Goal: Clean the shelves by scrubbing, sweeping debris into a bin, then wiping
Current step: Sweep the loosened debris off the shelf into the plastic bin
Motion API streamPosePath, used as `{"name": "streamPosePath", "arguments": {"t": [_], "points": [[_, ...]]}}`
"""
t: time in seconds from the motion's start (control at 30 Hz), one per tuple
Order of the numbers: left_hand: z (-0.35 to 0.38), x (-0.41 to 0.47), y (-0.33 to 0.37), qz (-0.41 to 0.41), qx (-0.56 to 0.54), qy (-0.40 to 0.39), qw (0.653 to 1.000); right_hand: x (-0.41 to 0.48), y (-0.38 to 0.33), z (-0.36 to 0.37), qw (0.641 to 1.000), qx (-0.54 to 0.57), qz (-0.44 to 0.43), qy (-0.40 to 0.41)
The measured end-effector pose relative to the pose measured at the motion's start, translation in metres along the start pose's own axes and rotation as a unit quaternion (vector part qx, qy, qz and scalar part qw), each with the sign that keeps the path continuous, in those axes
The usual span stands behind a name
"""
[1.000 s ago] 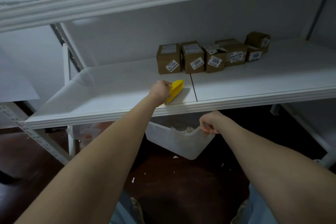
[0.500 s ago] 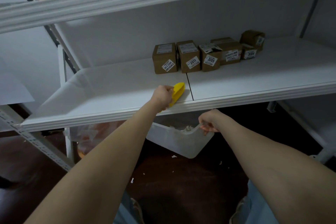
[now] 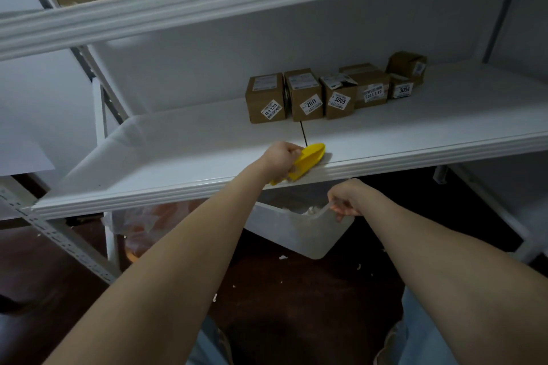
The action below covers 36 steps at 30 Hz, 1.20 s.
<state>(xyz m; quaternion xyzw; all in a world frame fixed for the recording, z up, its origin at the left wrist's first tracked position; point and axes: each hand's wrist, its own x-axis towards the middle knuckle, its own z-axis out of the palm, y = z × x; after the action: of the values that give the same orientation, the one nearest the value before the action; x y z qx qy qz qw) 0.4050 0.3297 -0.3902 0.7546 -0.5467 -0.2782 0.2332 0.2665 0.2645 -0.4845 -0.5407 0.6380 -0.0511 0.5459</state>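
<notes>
Drawn a little nearer the front lip since a second ago, the yellow brush [image 3: 308, 157] is gripped in the left hand [image 3: 281, 157] and lies across the edge of the white shelf [image 3: 184, 157], just over the dark seam between its two boards. Below the lip, a clear plastic bin [image 3: 296, 234] is held tilted, its rim pinched in the right hand [image 3: 345, 197], so that it sits under the brush. Pale scraps [image 3: 308, 210] are seen heaped inside the bin, and a few white bits [image 3: 283, 257] are scattered on the dark floor. The sweeping stage is judged to be under way and near its end on this stretch: no loose debris can be made out on the shelf surface, though the light is dim. A row of labelled cardboard boxes [image 3: 302, 95] stands at the back, so the surface beneath them is presumably uncleaned. Wiping is judged not yet done; no cloth is seen.
</notes>
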Motion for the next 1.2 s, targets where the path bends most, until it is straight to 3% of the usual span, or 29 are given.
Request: {"name": "streamPosePath", "arguments": {"t": [0.2, 0.37, 0.53, 0.7, 0.83, 0.97, 1.2], "points": [[-0.002, 0.004, -0.012, 0.013, -0.039, 0.105, 0.994, -0.002, 0.003, -0.007, 1.0, -0.012, 0.011, -0.012], [-0.004, -0.005, 0.003, -0.006, 0.001, -0.006, 1.0, -0.003, 0.004, -0.008, 1.0, -0.024, 0.015, -0.009], [0.0, -0.004, -0.001, 0.018, -0.011, 0.087, 0.996, -0.005, 0.006, -0.011, 1.0, -0.024, 0.019, -0.008], [-0.004, -0.013, 0.0, -0.009, 0.001, 0.019, 1.0, -0.006, 0.006, -0.012, 0.999, -0.031, 0.029, -0.026], [-0.002, -0.008, -0.001, 0.006, -0.017, 0.1, 0.995, 0.0, 0.003, -0.009, 0.999, -0.034, 0.035, -0.025], [0.003, -0.004, -0.001, -0.006, -0.027, 0.079, 0.996, 0.004, 0.006, -0.011, 0.999, -0.028, 0.031, -0.017], [0.017, 0.011, 0.014, 0.005, -0.073, 0.13, 0.989, 0.003, 0.024, -0.027, 0.998, 0.038, 0.008, 0.04]]}}
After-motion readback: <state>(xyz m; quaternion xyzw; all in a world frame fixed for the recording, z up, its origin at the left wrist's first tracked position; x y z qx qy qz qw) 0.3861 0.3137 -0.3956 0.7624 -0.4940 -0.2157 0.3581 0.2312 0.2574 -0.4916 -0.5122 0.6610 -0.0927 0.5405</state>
